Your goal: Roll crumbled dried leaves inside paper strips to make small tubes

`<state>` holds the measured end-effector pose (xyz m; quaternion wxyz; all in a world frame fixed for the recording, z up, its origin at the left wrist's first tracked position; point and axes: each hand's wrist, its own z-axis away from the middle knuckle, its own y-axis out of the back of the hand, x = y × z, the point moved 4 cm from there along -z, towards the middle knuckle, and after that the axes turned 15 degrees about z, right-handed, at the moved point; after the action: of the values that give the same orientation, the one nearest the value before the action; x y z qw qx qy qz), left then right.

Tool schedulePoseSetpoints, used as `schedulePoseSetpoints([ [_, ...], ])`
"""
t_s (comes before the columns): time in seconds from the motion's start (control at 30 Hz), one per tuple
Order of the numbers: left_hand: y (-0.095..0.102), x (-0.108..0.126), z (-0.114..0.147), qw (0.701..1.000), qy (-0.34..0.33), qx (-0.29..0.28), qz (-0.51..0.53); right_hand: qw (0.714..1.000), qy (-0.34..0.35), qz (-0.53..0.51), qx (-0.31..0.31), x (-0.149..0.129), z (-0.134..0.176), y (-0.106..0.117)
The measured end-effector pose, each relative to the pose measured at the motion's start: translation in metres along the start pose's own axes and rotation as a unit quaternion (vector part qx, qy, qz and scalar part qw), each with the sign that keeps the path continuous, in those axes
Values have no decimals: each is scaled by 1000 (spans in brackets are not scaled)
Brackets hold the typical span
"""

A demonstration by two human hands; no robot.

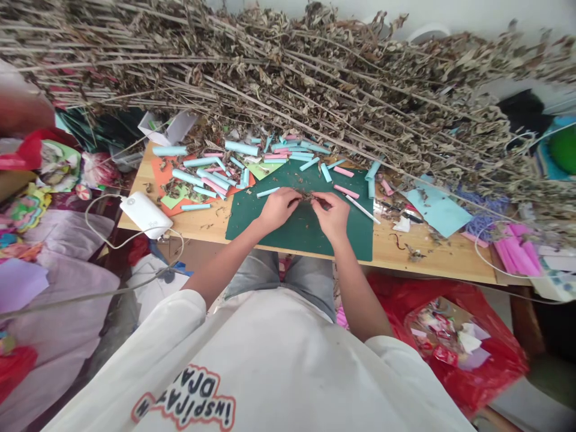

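Work surface: a pale wooden tabletop point(463, 259) carrying a dark green rectangular mat point(294, 235), which serves as reference for all positions. The left hand point(281, 208) and the right hand point(332, 211) are both over the middle of the mat. The thumb and fingertips of each are together, pinching a small, brown, crumpled scrap of dried plant point(307, 197) between the two hands; its exact outline is too small to tell. Right of the scrap, a thin white stick point(362, 209) lies across the mat's right edge.

Light-blue and pink rolled paper tubes point(243, 147) are scattered over the mat's far part and to its left, some resting on an orange paper sheet point(171, 209). Further left, a white rounded device with a cable point(146, 215) sits at the table edge. Right of the mat lies a light-blue paper sheet point(443, 210).

Beyond the mat, a large heap of dry, leafy grey-brown stalks point(315, 72) spans the scene before a white wall point(526, 15). Below the mat's right side, a red plastic bag point(504, 372) contains wrappers and paper scraps. Leaf debris litters mat and tabletop.
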<state>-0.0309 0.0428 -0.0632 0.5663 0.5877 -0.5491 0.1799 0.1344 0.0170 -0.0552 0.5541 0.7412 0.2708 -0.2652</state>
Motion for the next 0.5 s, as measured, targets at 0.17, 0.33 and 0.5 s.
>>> schedulePoseSetpoints([
  [0.17,3,-1,-5,971,68,19,230,994,-3,-101,-52,-3,-5,-1],
  [0.33,-2,-13,-6,915,150,57,369,991,-20,-128,-42,-5,-2,-11],
  [0.5,-6,-11,-7,929,153,87,325,989,-63,-132,24,-6,3,-22],
])
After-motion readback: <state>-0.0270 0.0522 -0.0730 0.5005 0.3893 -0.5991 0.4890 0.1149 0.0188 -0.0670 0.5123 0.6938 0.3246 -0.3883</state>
